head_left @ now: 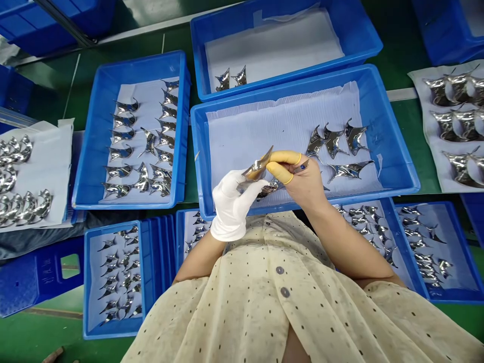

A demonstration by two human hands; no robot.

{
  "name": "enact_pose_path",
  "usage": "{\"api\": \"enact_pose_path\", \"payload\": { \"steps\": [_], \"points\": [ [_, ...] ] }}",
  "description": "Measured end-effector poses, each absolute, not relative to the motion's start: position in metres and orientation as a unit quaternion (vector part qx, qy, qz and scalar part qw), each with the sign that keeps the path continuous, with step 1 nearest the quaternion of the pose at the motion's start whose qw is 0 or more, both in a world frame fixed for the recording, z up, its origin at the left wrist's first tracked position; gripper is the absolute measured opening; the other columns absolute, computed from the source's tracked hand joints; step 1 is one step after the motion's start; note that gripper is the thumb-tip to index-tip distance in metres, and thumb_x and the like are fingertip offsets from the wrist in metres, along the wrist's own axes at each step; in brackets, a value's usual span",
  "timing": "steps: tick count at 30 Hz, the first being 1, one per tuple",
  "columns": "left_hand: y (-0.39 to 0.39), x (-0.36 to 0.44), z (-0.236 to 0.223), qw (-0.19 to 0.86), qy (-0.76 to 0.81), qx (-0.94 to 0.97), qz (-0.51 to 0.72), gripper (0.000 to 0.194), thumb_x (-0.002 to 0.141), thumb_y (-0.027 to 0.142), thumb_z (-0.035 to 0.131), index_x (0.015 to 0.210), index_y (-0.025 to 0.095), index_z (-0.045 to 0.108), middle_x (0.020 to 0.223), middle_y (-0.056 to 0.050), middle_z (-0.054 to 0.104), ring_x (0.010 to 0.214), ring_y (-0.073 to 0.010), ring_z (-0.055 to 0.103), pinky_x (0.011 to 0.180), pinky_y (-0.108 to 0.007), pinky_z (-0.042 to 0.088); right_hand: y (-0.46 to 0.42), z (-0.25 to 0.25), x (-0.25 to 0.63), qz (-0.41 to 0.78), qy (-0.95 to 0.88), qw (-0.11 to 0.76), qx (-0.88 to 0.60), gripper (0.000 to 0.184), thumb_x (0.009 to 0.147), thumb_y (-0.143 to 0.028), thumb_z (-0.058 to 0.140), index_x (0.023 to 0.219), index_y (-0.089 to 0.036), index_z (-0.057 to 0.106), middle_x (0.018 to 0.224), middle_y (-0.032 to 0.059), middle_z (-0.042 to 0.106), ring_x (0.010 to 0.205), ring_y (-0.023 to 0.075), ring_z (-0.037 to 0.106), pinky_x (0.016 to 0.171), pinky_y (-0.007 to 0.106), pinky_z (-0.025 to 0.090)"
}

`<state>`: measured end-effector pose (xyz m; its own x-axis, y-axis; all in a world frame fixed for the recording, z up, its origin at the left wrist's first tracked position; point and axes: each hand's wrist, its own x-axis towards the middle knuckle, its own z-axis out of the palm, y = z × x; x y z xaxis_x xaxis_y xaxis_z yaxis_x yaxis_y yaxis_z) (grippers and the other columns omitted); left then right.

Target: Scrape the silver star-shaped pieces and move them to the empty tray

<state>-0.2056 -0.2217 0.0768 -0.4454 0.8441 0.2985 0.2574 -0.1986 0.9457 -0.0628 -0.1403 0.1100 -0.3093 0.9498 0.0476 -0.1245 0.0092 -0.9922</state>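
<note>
- Green workbench (401, 50) ran under the whole scene, crowded with blue plastic trays and loose white-lined sheets of parts.
- Nearest blue tray (287, 85) sat straight ahead of the person, lined with a white sheet (264, 126).
- Left blue tray (181, 131) held rows of mirror-finish parts, set close together. More filled the lower trays.
- Four mirror-finish parts (346, 138) lay loose in the nearest tray, near the right hand, some almost touching.
- Cream dotted shirt (280, 282) filled the bottom of the view, close under both forearms.
- Left hand (230, 206) wore a white cotton glove, fingers together and clamped on the part's near edge.
- Right hand (302, 176) was bare apart from yellow finger cots (280, 166), fingers pinched on the part's other edge.
- Held chrome part (257, 169) was up between both hands, above the nearest tray's near rim, its sharp tip pointing up and away.
- Second chrome piece (269, 189) sat just below the hands. Cannot tell if it was held.
- Risk: the thin, slick part could slip from the cots and hit the tray rim, scratching the finish.
- Risk: bare skin on the right hand could smudge the chrome; the sharp points could nick a cot.
</note>
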Motion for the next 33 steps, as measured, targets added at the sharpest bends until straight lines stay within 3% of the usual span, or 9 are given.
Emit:
{"api": "enact_pose_path", "payload": {
  "steps": [4, 7, 11, 13, 15, 19, 24, 29, 33],
  "points": [
    [-0.219, -0.208, 0.086, 0.322, 0.57, 0.414, 0.632, 0.038, 0.083, 0.056, 0.087, 0.087, 0.023, 0.069, 0.067, 0.003, 0.07, 0.051, -0.0122, 0.064, 0.053, -0.026, 0.053, -0.141, 0.112, -0.066, 0.601, -0.532, 0.45, -0.393, 0.025, 0.076, -0.041, 0.09, 0.085, -0.021, 0.079, 0.089, 0.0036, 0.08, 0.082, 0.0161, 0.074, 0.084, 0.032, 0.064],
    [-0.213, -0.213, 0.098, 0.415, 0.544, 0.381, 0.622, 0.043, 0.084, 0.062, 0.084, 0.088, 0.022, 0.069, 0.054, 0.006, 0.062, 0.041, -0.0103, 0.057, 0.041, -0.022, 0.043, -0.14, 0.115, -0.07, 0.639, -0.496, 0.426, -0.405, 0.025, 0.074, -0.039, 0.089, 0.081, -0.02, 0.075, 0.079, 0.0013, 0.074, 0.071, 0.0127, 0.067, 0.07, 0.027, 0.06],
    [-0.205, -0.222, 0.106, 0.5, 0.539, 0.34, 0.586, 0.046, 0.087, 0.065, 0.08, 0.081, 0.022, 0.067, 0.046, 0.006, 0.054, 0.035, -0.0079, 0.046, 0.035, -0.021, 0.033, -0.138, 0.116, -0.072, 0.704, -0.424, 0.38, -0.424, 0.035, 0.068, -0.043, 0.092, 0.08, -0.018, 0.071, 0.072, -0.0015, 0.067, 0.05, 0.0039, 0.041, 0.044, 0.021, 0.031],
    [-0.202, -0.226, 0.106, 0.523, 0.536, 0.318, 0.581, 0.047, 0.089, 0.064, 0.078, 0.077, 0.021, 0.065, 0.044, 0.006, 0.05, 0.034, -0.0074, 0.043, 0.035, -0.022, 0.031, -0.138, 0.117, -0.069, 0.729, -0.407, 0.353, -0.421, 0.041, 0.068, -0.049, 0.093, 0.087, -0.018, 0.072, 0.076, -0.0011, 0.069, 0.046, 0.0015, 0.027, 0.041, 0.021, 0.019],
    [-0.199, -0.229, 0.105, 0.54, 0.53, 0.302, 0.58, 0.047, 0.089, 0.064, 0.078, 0.075, 0.021, 0.064, 0.043, 0.007, 0.048, 0.033, -0.0072, 0.041, 0.035, -0.022, 0.029, -0.139, 0.117, -0.065, 0.74, -0.407, 0.353, -0.404, 0.046, 0.071, -0.055, 0.091, 0.095, -0.019, 0.074, 0.084, 0.0006, 0.074, 0.046, 0.0009, 0.021, 0.042, 0.023, 0.015],
    [-0.196, -0.231, 0.101, 0.56, 0.523, 0.298, 0.569, 0.049, 0.09, 0.068, 0.075, 0.079, 0.021, 0.066, 0.044, 0.006, 0.048, 0.034, -0.0073, 0.038, 0.036, -0.024, 0.027, -0.143, 0.116, -0.057, 0.728, -0.423, 0.369, -0.394, 0.046, 0.077, -0.059, 0.086, 0.101, -0.022, 0.076, 0.098, 0.0032, 0.078, 0.047, 0.002, 0.02, 0.042, 0.024, 0.016],
    [-0.193, -0.231, 0.094, 0.547, 0.522, 0.304, 0.579, 0.049, 0.089, 0.07, 0.075, 0.085, 0.021, 0.069, 0.049, 0.005, 0.052, 0.037, -0.0077, 0.041, 0.038, -0.024, 0.029, -0.147, 0.108, -0.052, 0.725, -0.45, 0.331, -0.404, 0.045, 0.079, -0.059, 0.084, 0.1, -0.019, 0.077, 0.086, 0.0031, 0.076, 0.048, 0.0031, 0.024, 0.043, 0.022, 0.018],
    [-0.187, -0.233, 0.089, 0.537, 0.51, 0.332, 0.583, 0.052, 0.09, 0.075, 0.07, 0.091, 0.024, 0.072, 0.049, 0.005, 0.048, 0.038, -0.0093, 0.04, 0.039, -0.026, 0.032, -0.148, 0.095, -0.051, 0.685, -0.514, 0.319, -0.405, 0.033, 0.081, -0.047, 0.083, 0.101, -0.021, 0.079, 0.093, 0.0034, 0.078, 0.064, 0.0087, 0.055, 0.054, 0.022, 0.042],
    [-0.181, -0.233, 0.085, 0.544, 0.5, 0.338, 0.583, 0.054, 0.09, 0.078, 0.068, 0.096, 0.025, 0.073, 0.057, 0.003, 0.054, 0.041, -0.0093, 0.043, 0.04, -0.027, 0.037, -0.15, 0.088, -0.054, 0.673, -0.557, 0.296, -0.387, 0.033, 0.077, -0.04, 0.084, 0.103, -0.02, 0.079, 0.088, 0.0021, 0.077, 0.067, 0.0105, 0.061, 0.063, 0.024, 0.051]
  ]
}}
